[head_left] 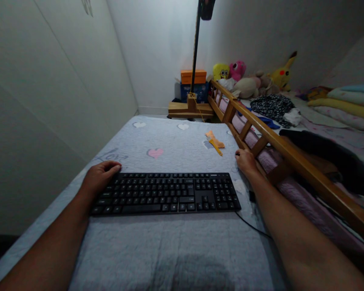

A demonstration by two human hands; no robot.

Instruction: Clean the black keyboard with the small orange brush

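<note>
A black full-size keyboard (170, 193) lies flat on the bedspread in front of me, its number pad on the right. My left hand (101, 176) is closed at the keyboard's upper left corner, fingers together. Its fingertips are partly hidden, so whether it grips the keyboard's edge is unclear. To the right, apart from the keyboard, my right hand (245, 160) is curled closed beside the bed rail. What it holds, if anything, cannot be made out. A thin black cable (251, 225) runs from the keyboard's lower right corner under my right forearm.
Beyond the keyboard lie a yellow-handled brush (215, 146) and an orange cloth (219, 142). A wooden rail (267, 129) borders the right side, with plush toys (248, 85) and clothes behind it. A wooden stand (191, 107) and an orange box (193, 76) are at the back.
</note>
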